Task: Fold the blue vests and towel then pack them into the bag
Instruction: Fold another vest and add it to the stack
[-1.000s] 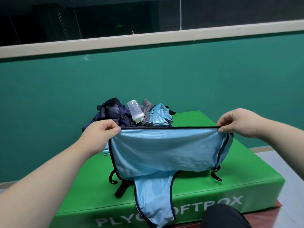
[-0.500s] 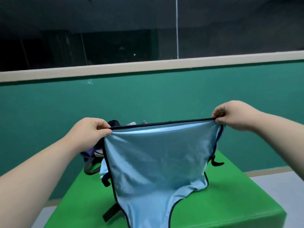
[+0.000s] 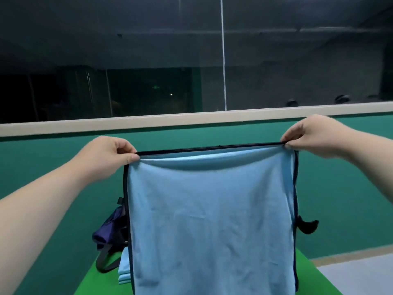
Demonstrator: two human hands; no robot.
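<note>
The left hand [image 3: 110, 154] and the right hand [image 3: 312, 135] each pinch with the fingers one top corner of the blue vest [image 3: 212, 220], which hangs spread out in the air. Behind its left edge the dark bag [image 3: 110, 231] sits on the green box [image 3: 100, 282].

We take this for indoor sports hall or gym. We note green wall [image 3: 53, 167] capped by cream ledge [image 3: 170, 121], dark glass [image 3: 127, 60] above, green padded block [image 3: 306, 277], grey floor [image 3: 361, 277], light-blue training vest [image 3: 212, 220] with black trim.
</note>
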